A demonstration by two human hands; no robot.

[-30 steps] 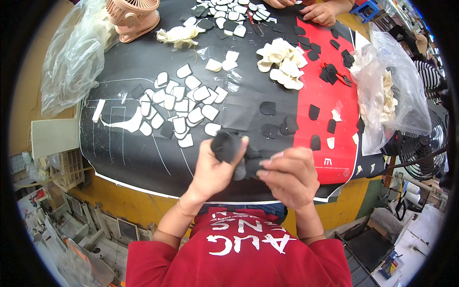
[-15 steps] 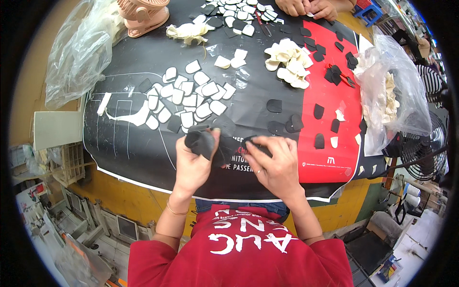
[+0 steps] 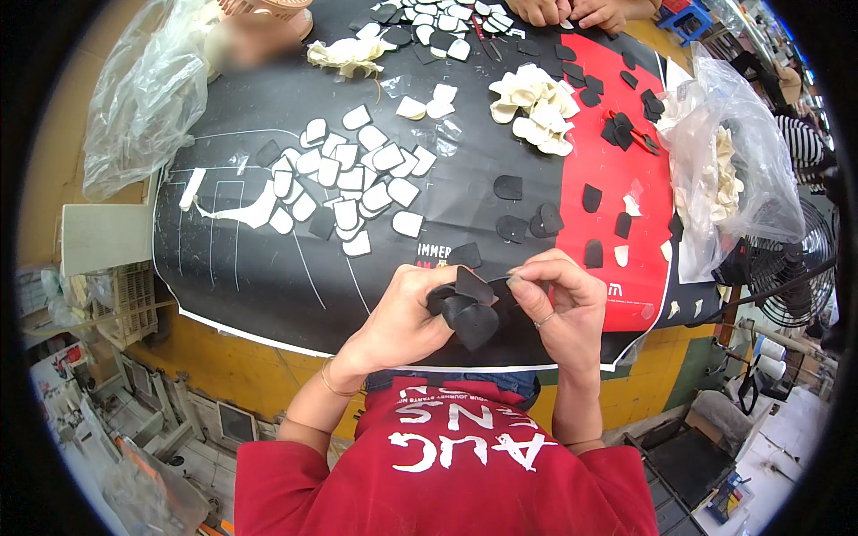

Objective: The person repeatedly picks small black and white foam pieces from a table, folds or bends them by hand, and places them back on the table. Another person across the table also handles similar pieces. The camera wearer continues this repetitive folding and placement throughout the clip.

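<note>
My left hand (image 3: 402, 313) is closed around a bunch of black rounded patches (image 3: 474, 323), which fan out toward the right. Beside it, my right hand (image 3: 572, 304) has thumb and forefinger pinched at the edge of a black patch, partly lost against the black sheet. Just beyond my left fingers lies a single black patch (image 3: 465, 255). A loose pile of white patches with dark edges (image 3: 347, 214) spreads to the left. More black patches (image 3: 509, 188) lie scattered ahead of my right hand.
A black and red printed sheet (image 3: 295, 308) covers the table. Cream scraps (image 3: 536, 103), red-handled cutters (image 3: 642, 141) and a plastic bag (image 3: 760, 192) lie on the right. Another person's hands (image 3: 599, 12) work at the far edge. A pink fan (image 3: 268, 7) stands far left.
Both my hands have moved right, the left also toward me. The black patches in my left hand now fan out toward my right fingers.
</note>
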